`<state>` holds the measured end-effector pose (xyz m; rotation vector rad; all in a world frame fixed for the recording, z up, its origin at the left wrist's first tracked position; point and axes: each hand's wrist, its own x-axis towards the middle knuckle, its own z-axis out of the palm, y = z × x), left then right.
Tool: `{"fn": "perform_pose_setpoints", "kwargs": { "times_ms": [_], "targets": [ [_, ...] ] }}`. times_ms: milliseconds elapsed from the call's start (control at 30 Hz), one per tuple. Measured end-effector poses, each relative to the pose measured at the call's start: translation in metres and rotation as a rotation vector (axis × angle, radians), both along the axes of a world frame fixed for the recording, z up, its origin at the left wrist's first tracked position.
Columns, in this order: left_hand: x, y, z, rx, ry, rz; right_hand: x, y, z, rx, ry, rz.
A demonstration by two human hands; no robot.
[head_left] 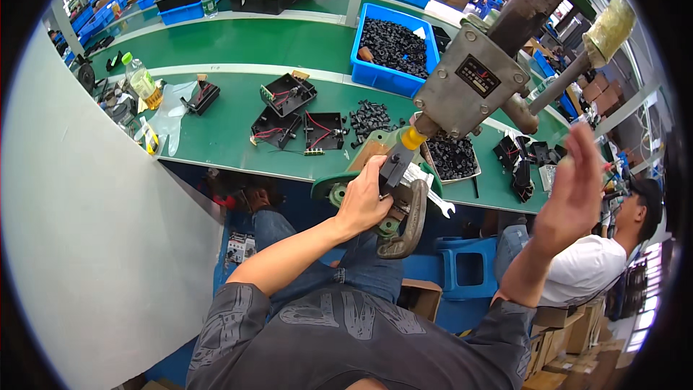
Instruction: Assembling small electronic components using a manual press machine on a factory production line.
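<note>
Here's the left hand [364,198], right in under the hand press, fingers closed around the dark part [393,170] just below the yellow collar [413,138]. Thumb and fingertips sit very near the ram's line, and that looks like the spot to watch: a grip low on the sides would be safer, clear of anything that comes down.

Over on the other side, the right hand [572,198] is up and blurred, its fingers stretched out and pinching nothing, well short of the taped grip [612,27] on the press lever [559,83]. A good stroke, I'd judge, calls for the part seated flat and square first, then a smooth, even pull, with no jerk. Whether it sits square just now, I cannot tell; the left hand covers its lower end.

Mind the wrench [440,202] too, lying beside the metal clamp [408,227] at the press base; it could snag a sleeve or get knocked off. Supply is handy: a tray of small black pieces [451,157] just behind, and wired black housings [325,130] on the green surface [224,126] to the left.
</note>
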<state>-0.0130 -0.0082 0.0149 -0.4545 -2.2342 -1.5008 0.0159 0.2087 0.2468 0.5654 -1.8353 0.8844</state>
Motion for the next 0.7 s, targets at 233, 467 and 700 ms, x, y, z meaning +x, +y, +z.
{"fn": "perform_pose_setpoints", "kwargs": {
  "times_ms": [233, 467, 700],
  "targets": [
    [0.003, 0.005, -0.001, -0.002, -0.040, 0.019, -0.100, 0.030, 0.154, -0.154, -0.059, 0.241],
    [0.002, 0.003, -0.002, -0.025, 0.018, 0.046, -0.131, 0.044, 0.204, -0.498, -0.494, 0.497],
    [-0.001, 0.004, -0.009, 0.001, 0.047, 0.076, 0.009, -0.043, 0.106, -0.288, -0.183, 0.573]
  ]
}}
